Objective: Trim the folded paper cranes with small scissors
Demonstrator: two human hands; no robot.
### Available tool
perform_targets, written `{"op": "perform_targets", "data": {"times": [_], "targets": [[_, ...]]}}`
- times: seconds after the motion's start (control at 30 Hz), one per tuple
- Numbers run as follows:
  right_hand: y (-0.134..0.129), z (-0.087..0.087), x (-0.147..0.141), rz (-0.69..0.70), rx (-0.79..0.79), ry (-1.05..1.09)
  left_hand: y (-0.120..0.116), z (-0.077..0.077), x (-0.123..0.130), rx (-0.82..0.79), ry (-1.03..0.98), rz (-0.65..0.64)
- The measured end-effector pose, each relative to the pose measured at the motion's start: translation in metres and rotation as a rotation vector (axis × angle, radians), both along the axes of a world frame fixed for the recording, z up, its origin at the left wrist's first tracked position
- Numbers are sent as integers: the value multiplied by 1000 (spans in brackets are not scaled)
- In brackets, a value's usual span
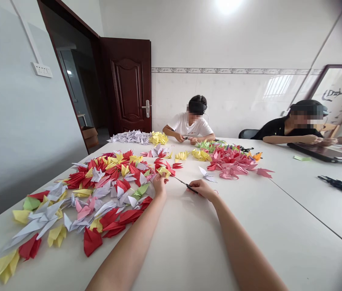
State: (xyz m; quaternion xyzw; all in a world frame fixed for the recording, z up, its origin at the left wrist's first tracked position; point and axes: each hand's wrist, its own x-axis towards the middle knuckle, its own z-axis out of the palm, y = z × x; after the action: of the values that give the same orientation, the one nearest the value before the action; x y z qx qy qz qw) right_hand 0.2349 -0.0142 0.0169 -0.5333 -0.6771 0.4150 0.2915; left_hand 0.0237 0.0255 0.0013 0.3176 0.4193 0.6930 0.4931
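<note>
Two headsets, one door, one wall socket, and folded papers beyond counting.

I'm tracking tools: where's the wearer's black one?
In the head view, the black tool is in the right hand, lower centre, right of the left hand.

My left fingers pinch a yellow folded paper; my right fingers grip a dark-handled tool. Left of them, colourful paper pieces crowd the bench; beyond sits a person.
</note>
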Motion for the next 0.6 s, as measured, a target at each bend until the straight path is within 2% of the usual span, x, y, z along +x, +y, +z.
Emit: {"op": "perform_targets", "data": {"times": [0.17, 0.33, 0.47, 0.53, 0.6], "targets": [[-3, 1, 0, 1, 23, 7, -2, 2, 2, 1, 37, -10], [2, -9, -1, -44, 89, 10, -2, 1, 3, -2, 47, 29], [5, -18, -10, -195, 339, 15, -2, 0, 3, 24, 48, 20], [3, -18, -17, -292, 512, -51, -2, -1, 3, 29, 59, 25], [-1, -17, -22, -372, 620, -126, -2, -2, 4, 23, 73, 36]]}}
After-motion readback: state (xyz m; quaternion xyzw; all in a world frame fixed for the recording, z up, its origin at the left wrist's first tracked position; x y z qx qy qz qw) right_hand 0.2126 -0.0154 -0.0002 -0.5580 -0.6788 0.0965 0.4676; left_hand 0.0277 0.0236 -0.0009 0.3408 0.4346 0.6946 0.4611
